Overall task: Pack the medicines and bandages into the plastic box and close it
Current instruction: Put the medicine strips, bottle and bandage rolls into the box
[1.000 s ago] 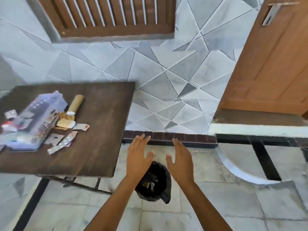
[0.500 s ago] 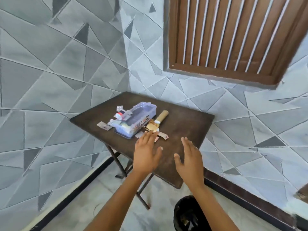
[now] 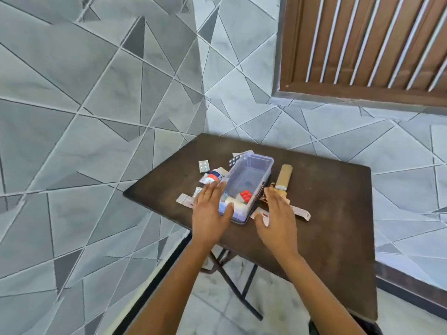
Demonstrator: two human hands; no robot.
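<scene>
Inspector: Both hands have advanced from the near table edge to flank the plastic box (image 3: 249, 180).
Clerk: Left to right?
Inspector: Loose blister packs (image 3: 204, 166); left hand (image 3: 210, 211), fingers spread, empty; box mid-table (image 3: 338, 213), unlidded, red tablets (image 3: 246, 195) inside; right hand (image 3: 278, 220), splayed, empty; bandage roll (image 3: 284, 176) beyond

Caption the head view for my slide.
Open hands flank a clear box amid scattered pill strips on a table.
</scene>
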